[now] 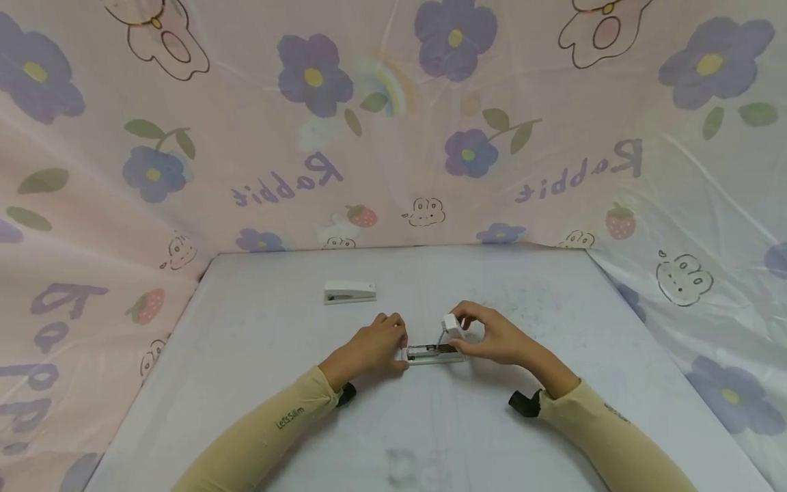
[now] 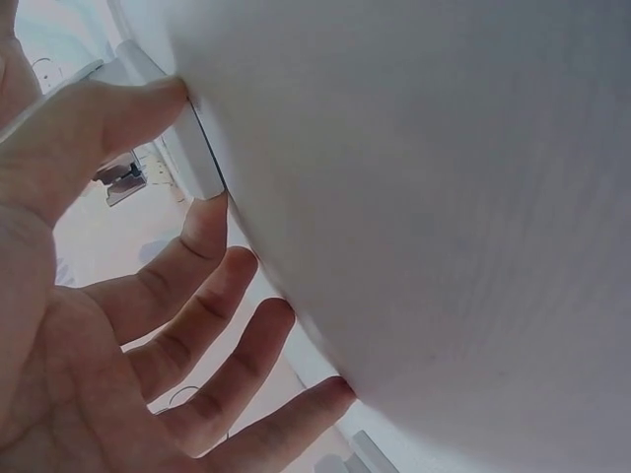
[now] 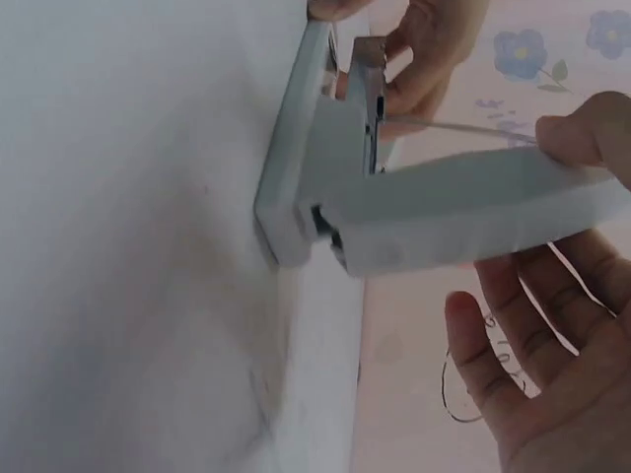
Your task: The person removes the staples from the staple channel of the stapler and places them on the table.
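A white stapler (image 1: 424, 360) lies on the table with its top cover swung up, baring the metal magazine. At the base's front end, my left hand (image 1: 374, 345) pinches it between thumb and index finger; the left wrist view shows that white base end (image 2: 202, 158), the other fingers touching the table. My right hand (image 1: 494, 336) grips the raised cover (image 3: 454, 209), thumb on one side and fingers on the other. A thin metal rod (image 3: 458, 128) runs from the magazine toward the cover. Whether staples sit inside cannot be made out.
Another white stapler (image 1: 350, 292), its cover down, stands farther back, left of the hands. A white cloth covers the table (image 1: 264, 301). Patterned curtains (image 1: 393, 137) enclose the back and both sides.
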Motion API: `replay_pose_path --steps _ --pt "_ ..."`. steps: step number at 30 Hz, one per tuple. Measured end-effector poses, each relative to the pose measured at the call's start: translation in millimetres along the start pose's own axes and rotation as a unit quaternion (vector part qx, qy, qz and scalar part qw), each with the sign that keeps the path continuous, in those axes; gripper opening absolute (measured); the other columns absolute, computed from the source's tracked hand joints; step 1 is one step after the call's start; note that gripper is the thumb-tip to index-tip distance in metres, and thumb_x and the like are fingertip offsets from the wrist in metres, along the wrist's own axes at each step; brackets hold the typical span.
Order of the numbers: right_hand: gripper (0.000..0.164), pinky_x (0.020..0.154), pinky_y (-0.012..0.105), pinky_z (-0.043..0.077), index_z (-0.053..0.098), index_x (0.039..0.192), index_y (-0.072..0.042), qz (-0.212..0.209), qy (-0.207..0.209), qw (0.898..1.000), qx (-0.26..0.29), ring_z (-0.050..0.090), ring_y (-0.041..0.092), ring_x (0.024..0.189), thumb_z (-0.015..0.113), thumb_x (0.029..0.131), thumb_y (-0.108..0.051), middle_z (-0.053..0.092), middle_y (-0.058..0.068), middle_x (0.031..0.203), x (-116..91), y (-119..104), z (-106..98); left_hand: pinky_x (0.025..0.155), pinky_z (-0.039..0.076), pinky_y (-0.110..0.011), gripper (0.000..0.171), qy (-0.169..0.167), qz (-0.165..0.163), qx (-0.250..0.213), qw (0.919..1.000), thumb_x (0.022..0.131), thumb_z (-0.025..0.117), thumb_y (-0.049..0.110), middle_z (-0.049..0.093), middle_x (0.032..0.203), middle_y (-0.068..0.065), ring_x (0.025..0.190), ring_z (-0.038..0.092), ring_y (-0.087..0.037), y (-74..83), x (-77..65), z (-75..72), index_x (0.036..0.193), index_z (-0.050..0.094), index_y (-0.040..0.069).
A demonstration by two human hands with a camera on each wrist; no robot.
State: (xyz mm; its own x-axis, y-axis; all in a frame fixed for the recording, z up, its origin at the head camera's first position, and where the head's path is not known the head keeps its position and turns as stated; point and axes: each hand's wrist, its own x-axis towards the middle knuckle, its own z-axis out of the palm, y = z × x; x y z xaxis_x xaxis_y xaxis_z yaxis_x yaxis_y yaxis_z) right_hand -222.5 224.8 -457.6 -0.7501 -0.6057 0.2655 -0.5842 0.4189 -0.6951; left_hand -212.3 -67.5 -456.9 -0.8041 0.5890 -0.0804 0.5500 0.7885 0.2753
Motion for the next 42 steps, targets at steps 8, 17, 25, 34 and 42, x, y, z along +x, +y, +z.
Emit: replay_pose_path --steps 8,17,25,34,42 --pt "0.031 0.095 0.038 0.053 0.07 0.121 -0.023 0.001 0.012 1.0 -0.011 0.061 0.012 0.1 0.084 0.095 -0.016 0.071 -0.011 0.114 -15 6 -19 0.075 0.059 -0.041 0.031 -0.005 -0.002 0.003 1.0 0.088 0.091 0.035 0.059 0.134 -0.005 0.121 0.054 -0.027 -3.2 3.3 4.4 0.095 0.066 0.018" --pt "0.031 0.102 0.037 0.055 0.073 0.122 -0.019 -0.003 -0.001 1.0 -0.023 0.063 0.01 0.11 0.085 0.094 -0.014 0.073 -0.009 0.121 -23 9 -36 0.075 0.059 -0.041 0.031 -0.005 -0.001 0.003 1.0 0.088 0.09 0.036 0.059 0.133 -0.005 0.121 0.054 -0.027 -3.0 3.7 2.9 0.094 0.065 0.018" --pt "0.029 0.109 0.061 0.051 0.073 0.12 -0.022 0.045 -0.01 0.999 -0.024 0.065 0.012 0.117 0.085 0.094 -0.017 0.072 -0.01 0.118 -36 14 -49 0.075 0.059 -0.041 0.032 -0.008 0.005 -0.003 1.0 0.089 0.09 0.036 0.058 0.132 -0.005 0.122 0.054 -0.028 -1.8 3.3 2.2 0.095 0.065 0.018" --pt "0.025 0.107 0.045 0.053 0.07 0.119 -0.024 0.071 -0.035 0.997 -0.014 0.065 0.012 0.112 0.082 0.097 -0.018 0.071 -0.009 0.115 -43 22 -54 0.074 0.059 -0.043 0.033 -0.003 0.006 -0.001 1.0 0.088 0.091 0.035 0.058 0.133 -0.006 0.121 0.054 -0.029 -4.1 4.8 3.3 0.094 0.064 0.017" --pt "0.022 0.089 0.037 0.053 0.066 0.114 -0.024 0.111 -0.078 0.989 -0.062 0.064 0.011 0.103 0.08 0.097 -0.017 0.071 -0.01 0.109 -48 23 -56 0.073 0.059 -0.043 0.033 -0.001 0.005 -0.003 1.0 0.088 0.091 0.035 0.058 0.133 -0.006 0.121 0.054 -0.03 -3.9 4.7 4.2 0.094 0.064 0.017"
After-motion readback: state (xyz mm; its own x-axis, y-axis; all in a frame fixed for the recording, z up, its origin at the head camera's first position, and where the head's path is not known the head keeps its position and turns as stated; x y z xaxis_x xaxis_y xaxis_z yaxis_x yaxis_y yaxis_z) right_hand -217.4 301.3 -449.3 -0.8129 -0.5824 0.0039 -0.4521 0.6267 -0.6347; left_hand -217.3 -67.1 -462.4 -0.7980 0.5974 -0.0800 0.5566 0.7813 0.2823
